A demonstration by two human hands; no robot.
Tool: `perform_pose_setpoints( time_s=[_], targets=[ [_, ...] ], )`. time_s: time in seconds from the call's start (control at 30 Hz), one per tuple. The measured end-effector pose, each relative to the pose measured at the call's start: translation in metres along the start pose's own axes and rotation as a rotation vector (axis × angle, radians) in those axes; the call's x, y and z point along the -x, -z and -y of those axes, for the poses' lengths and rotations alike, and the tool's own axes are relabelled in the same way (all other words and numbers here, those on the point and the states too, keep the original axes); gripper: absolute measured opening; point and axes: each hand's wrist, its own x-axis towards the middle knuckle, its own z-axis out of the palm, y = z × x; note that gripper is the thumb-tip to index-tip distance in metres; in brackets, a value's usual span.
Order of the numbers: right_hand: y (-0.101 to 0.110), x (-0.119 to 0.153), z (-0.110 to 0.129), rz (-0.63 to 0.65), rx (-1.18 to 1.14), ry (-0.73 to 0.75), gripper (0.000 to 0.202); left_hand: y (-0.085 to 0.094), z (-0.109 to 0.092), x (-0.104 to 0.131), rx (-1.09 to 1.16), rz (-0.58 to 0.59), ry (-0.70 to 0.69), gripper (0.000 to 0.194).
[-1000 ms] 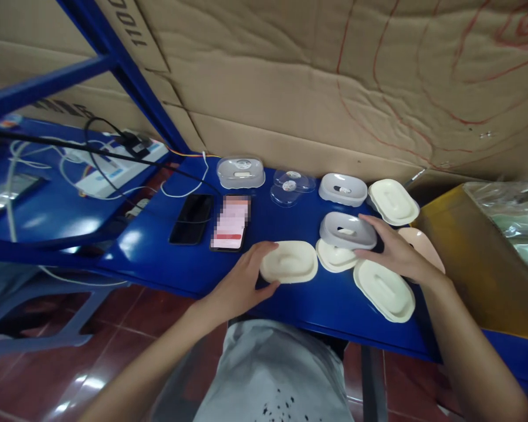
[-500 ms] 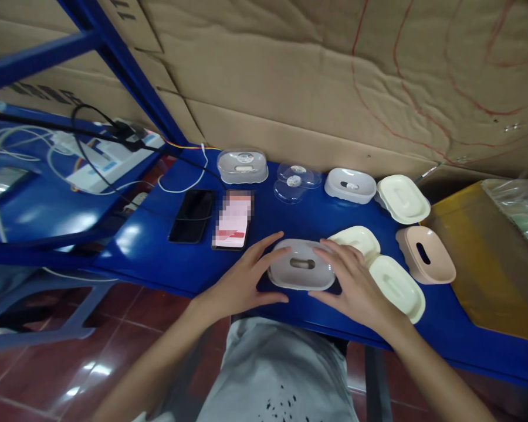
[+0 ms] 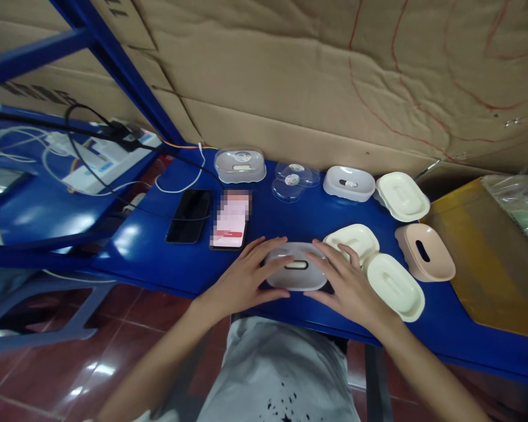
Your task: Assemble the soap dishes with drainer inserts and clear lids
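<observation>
Between my two hands, near the front edge of the table, sits a grey oval soap dish (image 3: pixel 297 279) with a slot in its middle. My left hand (image 3: pixel 250 274) grips its left end, thumb at the near side and fingers over the far rim. On the right end, my right hand (image 3: pixel 341 278) holds it the same way, fingers reaching over the top. A pale light strip shows in the slot. Just right of my right hand lie a cream oval tray (image 3: pixel 396 287) and another cream tray (image 3: pixel 356 239), partly behind my fingers.
At the back stand a lidded grey dish (image 3: pixel 241 167), clear lids (image 3: pixel 288 189), a grey dish (image 3: pixel 349 184) and a cream dish (image 3: pixel 405 196). A pink dish (image 3: pixel 426 252) is near the cardboard box (image 3: pixel 475 252). Left are two phones, a black one (image 3: pixel 189 217), and a power strip (image 3: pixel 114 161).
The grey dish has shifted slightly left and toward me. My hands have closed in on its ends, and a pale strip now shows in its slot.
</observation>
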Motion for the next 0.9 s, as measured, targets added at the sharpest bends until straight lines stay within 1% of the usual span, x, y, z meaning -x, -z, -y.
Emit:
perform_pose_setpoints(
  time_s=[0.1, 0.17, 0.3, 0.4, 0.53, 0.63, 0.7, 0.8, 0.9],
  targets=[
    [-0.001, 0.000, -0.003, -0.023, 0.001, -0.011, 0.079, 0.000, 0.001, 0.001, 0.001, -0.011, 0.022, 0.070],
    [-0.001, 0.000, -0.004, -0.022, 0.007, -0.022, 0.079, -0.001, 0.001, 0.002, 0.008, -0.022, 0.022, 0.067],
    [-0.001, -0.001, -0.005, -0.016, 0.023, -0.021, 0.075, -0.004, 0.002, 0.002, 0.013, -0.038, 0.026, 0.060],
    [-0.002, -0.002, -0.004, -0.027, 0.038, -0.035, 0.073, -0.006, 0.003, 0.002, -0.004, -0.059, 0.045, 0.062],
    [-0.003, -0.003, -0.003, 0.008, 0.039, -0.041, 0.068, -0.007, 0.004, 0.004, 0.005, -0.111, 0.053, 0.059],
    [-0.002, -0.003, -0.004, 0.011, 0.047, -0.026, 0.063, -0.009, 0.004, 0.005, 0.013, -0.130, 0.066, 0.061],
    [-0.002, -0.002, -0.004, 0.001, 0.072, -0.002, 0.060, -0.011, 0.004, 0.005, -0.001, -0.128, 0.040, 0.061],
    [-0.003, -0.001, -0.005, 0.000, 0.116, 0.028, 0.058, -0.014, 0.005, 0.005, -0.054, -0.128, -0.022, 0.051],
    [-0.003, -0.001, -0.004, 0.023, 0.164, 0.042, 0.056, -0.016, 0.007, 0.004, -0.091, -0.130, -0.036, 0.038]
  ],
)
